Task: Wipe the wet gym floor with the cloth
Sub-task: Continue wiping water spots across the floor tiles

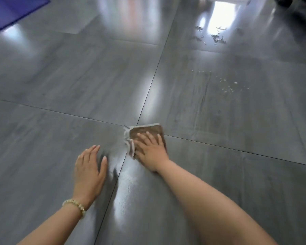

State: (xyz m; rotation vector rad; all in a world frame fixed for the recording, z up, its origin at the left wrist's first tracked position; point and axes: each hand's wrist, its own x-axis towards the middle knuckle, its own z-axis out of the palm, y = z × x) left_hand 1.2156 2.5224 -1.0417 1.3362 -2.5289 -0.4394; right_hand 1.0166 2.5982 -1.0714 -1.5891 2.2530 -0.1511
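While the right hand [151,149] lies flat on the cloth [148,129], fingers straight and slightly spread, pressing down and pinching nothing, the cloth sits folded on the floor [60,85] just where four tiles meet. The left hand [89,171] is also open, palm down on bare tile just left of the cloth, fingers close together, seemingly as a prop. A bracelet [74,205] circles that wrist.

The step in hand looks like a wiping stroke. The clearest water is a scatter of droplets [226,85] on the far right tile, well apart from the cloth, with a second scatter [217,38] nearer the floor's far edge beside the glare.

To do it well, weight should stay over the cloth's middle so it slides whole and does not bunch or slip out from under the fingers. Its pale folded edge on the left looks loose and could roll under. Straight, overlapping passes toward the droplets would suit. The gloss hides thin film: the pale smear along the joint between the hands may be wet or only reflection, I cannot tell. The propping hand is best kept on dry tile, since a wet one will likely be slick. The mat [11,11] at the far left corner lies well clear.
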